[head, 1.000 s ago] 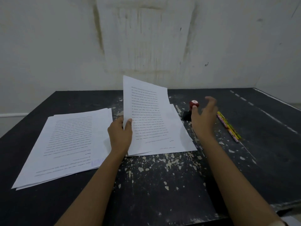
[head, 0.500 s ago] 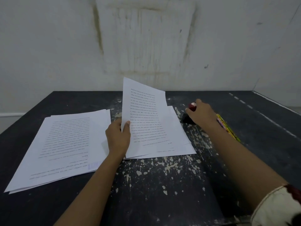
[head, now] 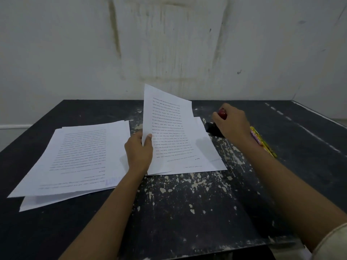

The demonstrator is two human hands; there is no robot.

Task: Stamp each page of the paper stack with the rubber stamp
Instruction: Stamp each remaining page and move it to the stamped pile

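Left hand (head: 139, 152) pinches top sheet (head: 167, 124) at left edge, thumb on front. Sheet stands up, curling, off paper stack (head: 210, 156) mid-table. Thin, light, floppy: edge pinch is enough, but it creases easily.

Right hand (head: 232, 122) curls round rubber stamp (head: 222, 113), red knob showing, just right of stack. Stamp looks small and rigid: grip knob, press straight down.

Pile with blue mark (head: 78, 158) lies left.

Black table (head: 187, 212) with pale chipped flecks all over. The pages (head: 165, 128) are white with grey-black print, one's got a faint purple mark (head: 112, 182). The stamp (head: 222, 113) has a red knob and a black base. Yellow-pink-green pencils (head: 262, 143), off-white wall (head: 75, 53) with brownish streaks.
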